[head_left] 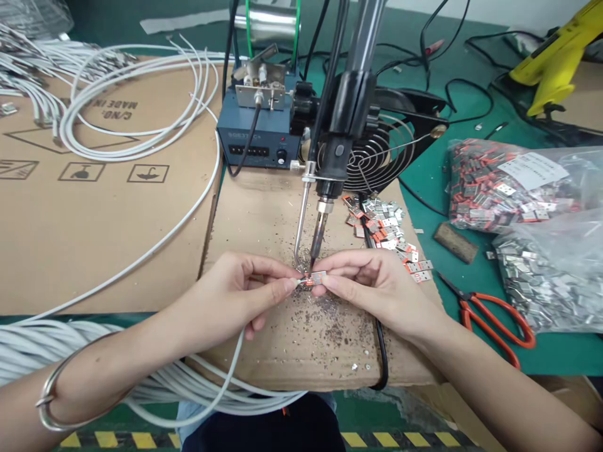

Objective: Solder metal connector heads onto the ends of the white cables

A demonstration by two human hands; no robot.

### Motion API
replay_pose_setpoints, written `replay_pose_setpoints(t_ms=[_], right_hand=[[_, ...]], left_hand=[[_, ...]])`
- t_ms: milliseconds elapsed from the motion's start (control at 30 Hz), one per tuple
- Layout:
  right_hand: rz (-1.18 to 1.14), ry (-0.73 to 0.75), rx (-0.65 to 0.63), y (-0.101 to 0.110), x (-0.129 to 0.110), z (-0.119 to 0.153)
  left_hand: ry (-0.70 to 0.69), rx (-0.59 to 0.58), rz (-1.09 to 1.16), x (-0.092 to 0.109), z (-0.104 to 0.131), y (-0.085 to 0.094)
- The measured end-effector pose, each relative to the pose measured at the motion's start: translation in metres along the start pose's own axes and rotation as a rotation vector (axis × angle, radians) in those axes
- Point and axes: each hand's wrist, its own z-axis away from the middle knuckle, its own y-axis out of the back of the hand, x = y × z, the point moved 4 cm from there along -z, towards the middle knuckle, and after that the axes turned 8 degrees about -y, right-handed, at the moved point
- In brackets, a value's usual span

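Between thumb and fingers my left hand pinches the end of a white cable, which hangs down below the hand. My right hand grips a USB connector with an orange insert, its rear facing the cable end. Both meet under the tip of a mounted soldering iron. A thin metal solder feed tube comes down beside the tip. Whether the wires touch the connector is too small to tell.
A pile of USB connectors lies right of the iron. Farther right are orange-handled cutters, a brown block and plastic bags of parts. Behind stand a blue solder feeder and a fan. Bundled cables lie left.
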Motion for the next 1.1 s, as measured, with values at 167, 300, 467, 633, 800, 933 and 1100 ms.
replay_pose_setpoints(t_ms=[167,300,467,633,800,933,1100], right_hand=[[0.003,0.016,0.014,-0.0009,0.0000,0.0007],[0.010,0.004,0.022,-0.0017,-0.0002,-0.0008],[0.062,-0.015,0.049,0.0004,0.0003,-0.0019],[0.158,0.010,0.078,0.0022,0.0004,-0.0016],[0.108,0.015,0.077,0.0026,-0.0015,-0.0012],[0.060,0.019,0.048,0.0022,-0.0018,-0.0011],[0.039,0.015,0.043,0.0018,-0.0010,-0.0012]], left_hand=[[-0.024,0.003,-0.030,-0.0005,-0.0024,0.0001],[-0.017,0.009,-0.023,-0.0023,-0.0039,0.0010],[-0.013,0.022,-0.002,-0.0017,-0.0037,0.0010],[-0.023,0.017,0.004,-0.0003,-0.0027,0.0006],[-0.054,0.008,0.036,0.0020,-0.0018,-0.0001],[-0.071,0.004,0.057,0.0042,-0.0022,-0.0008],[-0.061,0.008,0.051,0.0035,-0.0023,-0.0003]])
